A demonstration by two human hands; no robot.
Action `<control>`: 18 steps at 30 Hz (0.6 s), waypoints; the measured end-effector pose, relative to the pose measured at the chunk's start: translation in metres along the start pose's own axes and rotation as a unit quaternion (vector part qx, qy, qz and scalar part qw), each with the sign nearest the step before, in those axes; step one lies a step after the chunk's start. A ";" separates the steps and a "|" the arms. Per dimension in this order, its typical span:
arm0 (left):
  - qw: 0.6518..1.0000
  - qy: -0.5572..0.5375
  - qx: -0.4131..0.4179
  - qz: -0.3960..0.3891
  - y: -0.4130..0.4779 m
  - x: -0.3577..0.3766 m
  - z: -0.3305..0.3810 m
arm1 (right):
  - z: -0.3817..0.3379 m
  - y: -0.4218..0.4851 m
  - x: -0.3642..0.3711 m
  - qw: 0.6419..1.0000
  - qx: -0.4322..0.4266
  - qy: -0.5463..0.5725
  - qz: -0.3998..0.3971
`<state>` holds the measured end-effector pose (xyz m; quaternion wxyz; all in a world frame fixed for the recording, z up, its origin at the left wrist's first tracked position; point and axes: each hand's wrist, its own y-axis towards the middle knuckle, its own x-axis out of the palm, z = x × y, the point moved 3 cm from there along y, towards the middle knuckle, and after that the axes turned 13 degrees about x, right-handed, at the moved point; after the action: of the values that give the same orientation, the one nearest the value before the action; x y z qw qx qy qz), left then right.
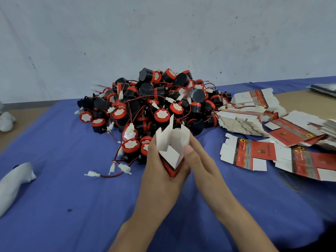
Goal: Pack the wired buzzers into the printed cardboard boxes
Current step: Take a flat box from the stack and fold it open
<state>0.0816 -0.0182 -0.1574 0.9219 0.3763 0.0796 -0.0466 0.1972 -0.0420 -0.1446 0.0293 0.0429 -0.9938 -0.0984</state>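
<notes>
Wall [163, 33]: pale grey, scuffed with small dark marks, filling the upper half.
Blue cloth [72, 197]: wrinkled, spread over the table from the wall toward the viewer.
Table top [23, 115]: bare brown surface showing beside the cloth at far left and far right.
White bundle [14, 180]: soft fabric lying on the cloth's left edge.
Second white bundle [6, 121]: on the bare table, far left.
Dark packet [323, 90]: shiny, at the right edge, partly cut off.

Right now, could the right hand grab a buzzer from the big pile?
Probably yes. The pile of buzzers lies just behind the box with nothing between, but the right hand is holding the box together with the left hand, so it must let go first.
</notes>
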 end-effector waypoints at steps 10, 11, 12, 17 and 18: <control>0.978 -0.189 -0.081 -0.037 0.013 -0.020 0.015 | -0.013 0.006 -0.029 0.996 0.068 0.021 0.046; 0.965 -0.228 -0.108 -0.075 0.012 -0.020 0.015 | -0.011 0.004 -0.026 0.993 0.107 0.048 0.010; 0.951 -0.262 -0.134 -0.097 0.010 -0.019 0.014 | -0.010 0.003 -0.022 0.985 0.150 0.078 -0.023; 0.956 -0.223 -0.176 -0.068 0.009 -0.022 0.011 | -0.002 -0.008 -0.005 0.960 0.203 0.170 -0.096; 0.965 -0.183 -0.175 -0.062 0.009 -0.022 0.011 | -0.003 -0.009 -0.002 0.963 0.197 0.166 -0.083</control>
<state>0.0627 -0.0189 -0.1390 0.9675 0.1885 -0.0605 -0.1572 0.2005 -0.0513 -0.1433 0.1768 0.1463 -0.9676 0.1055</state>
